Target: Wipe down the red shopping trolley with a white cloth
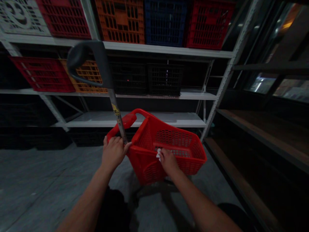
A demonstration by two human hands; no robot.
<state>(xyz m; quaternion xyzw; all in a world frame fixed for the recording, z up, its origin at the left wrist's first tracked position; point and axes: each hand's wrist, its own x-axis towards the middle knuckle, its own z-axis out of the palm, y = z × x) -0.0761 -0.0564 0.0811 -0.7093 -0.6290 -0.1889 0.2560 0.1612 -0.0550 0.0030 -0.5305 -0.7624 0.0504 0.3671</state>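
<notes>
A red plastic shopping cart (pixel 145 167) with perforated sides stands before me. My left hand (pixel 114 150) is closed on the near end of its handle (pixel 129 120), beside the foot of a grey shaft. That shaft belongs to a long tool with a dark D-shaped grip (pixel 106 67), leaning upright at the cart's handle end; its lower end is hidden. My right hand (pixel 168 160) pinches a small crumpled white cloth or tissue (pixel 158 154) against the cart's near rim. Through the basket's mesh the floor shows.
Behind the cart is a white metal shelf rack (pixel 149 124) with red, orange, blue and black plastic crates (pixel 120 22). Another shelf unit with brown boards (pixel 265 135) runs along the right. Dark crates (pixel 45 138) sit low at the left, above the grey concrete floor (pixel 36 183).
</notes>
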